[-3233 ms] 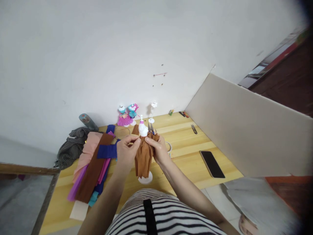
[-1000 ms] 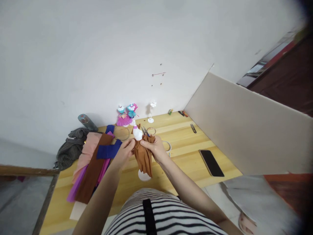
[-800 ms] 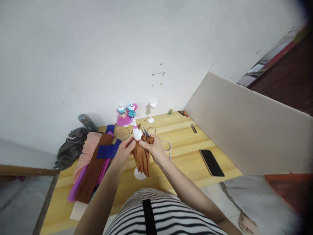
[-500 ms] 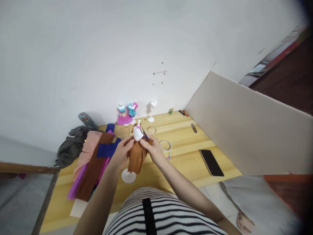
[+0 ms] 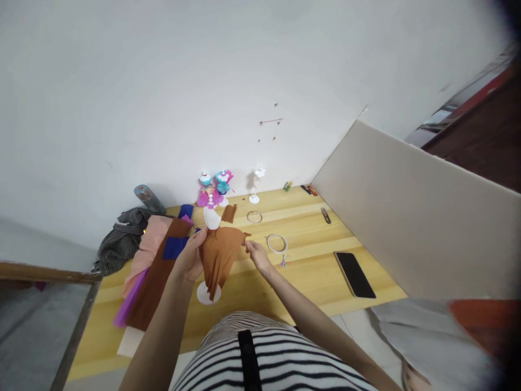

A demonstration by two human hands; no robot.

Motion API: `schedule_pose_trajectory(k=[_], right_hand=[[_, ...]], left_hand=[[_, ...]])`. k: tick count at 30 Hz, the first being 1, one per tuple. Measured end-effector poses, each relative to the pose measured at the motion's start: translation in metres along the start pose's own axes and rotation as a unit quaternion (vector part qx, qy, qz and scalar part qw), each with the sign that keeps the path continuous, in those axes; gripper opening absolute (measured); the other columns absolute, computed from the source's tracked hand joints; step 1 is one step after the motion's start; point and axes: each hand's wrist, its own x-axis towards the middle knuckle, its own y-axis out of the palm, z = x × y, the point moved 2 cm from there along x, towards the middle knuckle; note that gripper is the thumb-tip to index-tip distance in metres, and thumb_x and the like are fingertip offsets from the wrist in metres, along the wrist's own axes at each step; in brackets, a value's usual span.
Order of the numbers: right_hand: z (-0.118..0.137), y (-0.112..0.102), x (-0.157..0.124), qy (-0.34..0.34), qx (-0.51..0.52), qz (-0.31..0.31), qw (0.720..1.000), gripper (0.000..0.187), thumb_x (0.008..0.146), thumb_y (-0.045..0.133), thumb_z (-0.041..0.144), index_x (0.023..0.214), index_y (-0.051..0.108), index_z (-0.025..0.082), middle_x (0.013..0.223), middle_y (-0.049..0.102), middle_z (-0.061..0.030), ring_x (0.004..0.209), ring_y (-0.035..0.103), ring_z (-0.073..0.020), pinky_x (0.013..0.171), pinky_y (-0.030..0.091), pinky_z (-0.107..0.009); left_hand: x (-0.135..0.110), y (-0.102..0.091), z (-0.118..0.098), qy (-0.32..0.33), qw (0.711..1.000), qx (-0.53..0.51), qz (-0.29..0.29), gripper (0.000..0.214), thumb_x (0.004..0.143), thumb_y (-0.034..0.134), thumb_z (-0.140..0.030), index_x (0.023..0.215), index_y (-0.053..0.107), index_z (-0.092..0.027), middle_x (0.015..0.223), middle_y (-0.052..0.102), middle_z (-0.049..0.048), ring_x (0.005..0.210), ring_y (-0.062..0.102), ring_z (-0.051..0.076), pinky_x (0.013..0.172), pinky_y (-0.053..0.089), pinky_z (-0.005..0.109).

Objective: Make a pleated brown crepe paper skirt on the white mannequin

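Note:
A small mannequin stand [image 5: 211, 218] with a white bodice leans in front of me, its round white base below. My left hand [image 5: 191, 255] is closed at its waist, gripping the mannequin and the gathered top of a brown crepe paper strip [image 5: 223, 250]. The paper fans out below the waist like a skirt and hides the stand's pole. To the right, my right hand [image 5: 256, 255] pinches the paper's far upper corner and draws it out sideways. A pleated brown paper piece [image 5: 229, 213] lies on the table behind.
Folded brown crepe paper [image 5: 157, 282], pink and purple paper and a striped cloth [image 5: 122, 239] lie left, by a grey bottle [image 5: 149, 199]. Two dressed mannequins and a bare white stand [image 5: 254, 190] line the wall. Wire coils [image 5: 277, 243], snips [image 5: 325, 215] and a phone [image 5: 354, 275] lie right.
My right hand has moved away from the waist, spreading the brown paper to the right. The mannequin has shifted left with my left hand. The blue-handled scissors no longer show.

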Motion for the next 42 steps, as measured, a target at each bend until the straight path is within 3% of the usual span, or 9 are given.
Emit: schedule_pose_trajectory(k=[6,11,14,19,22,28,32,39,42], right_hand=[[-0.073,-0.001,-0.019,0.12,-0.241,0.0,0.963,0.026,0.073,0.057,0.019,0.099,0.065,0.016,0.099,0.066,-0.0106,0.097,0.059,-0.0267,0.087,0.041,-0.037],[-0.079,-0.006,-0.015,0.134,-0.295,0.025,0.946,0.035,0.07,0.062,0.013,0.104,0.064,0.015,0.123,0.057,-0.0183,0.12,0.049,-0.0315,0.101,0.031,-0.041],[-0.063,-0.003,-0.003,0.111,-0.249,0.046,0.961,0.025,0.077,0.061,0.026,0.099,0.066,0.015,0.123,0.058,-0.0173,0.122,0.048,-0.0296,0.103,0.032,-0.042],[-0.013,0.019,0.007,0.069,-0.087,0.125,0.986,0.064,0.089,0.022,0.064,0.116,0.058,0.018,0.114,0.067,-0.0131,0.099,0.065,-0.0205,0.085,0.05,-0.037],[0.022,0.031,0.001,0.059,0.172,0.222,0.958,0.08,0.077,0.026,0.079,0.113,0.06,0.015,0.107,0.069,-0.0157,0.092,0.068,-0.023,0.079,0.052,-0.038],[0.072,0.021,-0.018,0.09,0.32,0.196,0.922,0.046,0.05,0.082,0.043,0.086,0.069,0.016,0.085,0.075,-0.0095,0.079,0.069,-0.0258,0.076,0.052,-0.039],[0.097,0.011,-0.031,0.042,0.299,0.152,0.941,0.036,0.051,0.082,0.024,0.083,0.07,0.016,0.079,0.075,-0.006,0.073,0.069,-0.023,0.077,0.053,-0.037],[0.125,0.007,-0.045,0.007,0.315,0.033,0.948,0.029,0.051,0.077,0.021,0.078,0.069,0.017,0.07,0.071,-0.0021,0.067,0.066,-0.0208,0.07,0.051,-0.033],[0.138,0.011,-0.051,-0.035,0.29,0.049,0.955,0.037,0.055,0.078,0.028,0.09,0.068,0.018,0.079,0.071,-0.0024,0.075,0.065,-0.0203,0.072,0.049,-0.031]], left_hand=[[-0.003,0.005,0.0,-0.033,0.999,-0.022,-0.02,0.025,0.069,0.075,-0.032,0.087,0.069,-0.015,0.084,0.074,0.0039,0.088,0.069,0.02,0.076,0.054,0.026],[-0.006,0.007,-0.003,-0.055,0.997,-0.037,-0.027,0.022,0.072,0.074,-0.033,0.086,0.069,-0.017,0.08,0.074,0.0036,0.088,0.07,0.022,0.077,0.055,0.028],[-0.008,0.008,-0.004,-0.074,0.997,-0.017,-0.005,0.026,0.072,0.072,-0.039,0.085,0.07,-0.016,0.077,0.074,0.0056,0.087,0.07,0.024,0.076,0.056,0.03],[-0.011,0.012,-0.005,-0.105,0.994,0.004,0.012,0.031,0.071,0.072,-0.043,0.082,0.07,-0.014,0.074,0.074,0.0082,0.084,0.071,0.025,0.07,0.056,0.03],[-0.014,0.017,-0.006,-0.096,0.995,0.009,0.005,0.031,0.068,0.075,-0.042,0.081,0.07,-0.013,0.075,0.074,0.0085,0.084,0.07,0.026,0.071,0.056,0.03],[-0.024,0.03,-0.011,-0.005,0.999,0.041,-0.005,0.034,0.06,0.081,-0.035,0.083,0.068,-0.014,0.079,0.073,0.0062,0.083,0.069,0.023,0.072,0.053,0.029],[-0.026,0.035,-0.012,0.006,0.998,0.053,-0.019,0.037,0.056,0.084,-0.035,0.083,0.068,-0.015,0.076,0.073,0.0048,0.075,0.069,0.019,0.065,0.051,0.025],[-0.02,0.038,-0.012,0.035,0.997,0.072,0.005,0.035,0.063,0.081,-0.034,0.088,0.069,-0.013,0.081,0.073,0.0063,0.082,0.068,0.02,0.069,0.049,0.025],[-0.018,0.043,-0.011,0.043,0.996,0.074,0.025,0.032,0.067,0.078,-0.033,0.091,0.069,-0.013,0.084,0.073,0.0066,0.087,0.067,0.021,0.075,0.049,0.027]])
